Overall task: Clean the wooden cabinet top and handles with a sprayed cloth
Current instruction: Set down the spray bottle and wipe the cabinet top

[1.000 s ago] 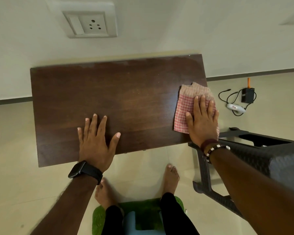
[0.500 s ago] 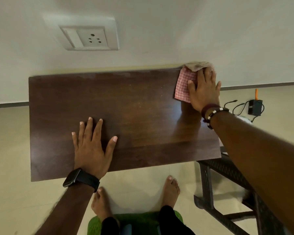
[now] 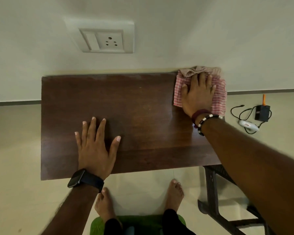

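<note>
Head view, looking down. Dark wooden cabinet top (image 3: pixel 126 116) against a pale wall; handles not in view. Right hand (image 3: pixel 198 94) flat on a pink-and-white checked cloth (image 3: pixel 219 97) at the far right corner of the top, fingers straight and slightly fanned, pressing down, nothing pinched. Far edge of cloth bunched against the wall, right edge draped over the side of the top. Maroon band and beaded bracelet (image 3: pixel 205 119) on the right wrist. Left hand (image 3: pixel 95 150) palm-down on bare wood near the front edge, left of centre, fingers straight and spread wide, thumb out to the right, holding nothing. Black smartwatch (image 3: pixel 78 178) on the left wrist, just past the front edge. White switch-and-socket plate (image 3: pixel 105 40) on the wall above the top. Dark plastic stool (image 3: pixel 212 187) just beside the front right corner, partly hidden by the right forearm. Black adapter with cable (image 3: pixel 262 113) and small white device (image 3: pixel 248 125) on the floor, right of the cabinet. Two bare feet (image 3: pixel 174 194) on pale tile, green mat (image 3: pixel 143 223) at the lower edge.
</note>
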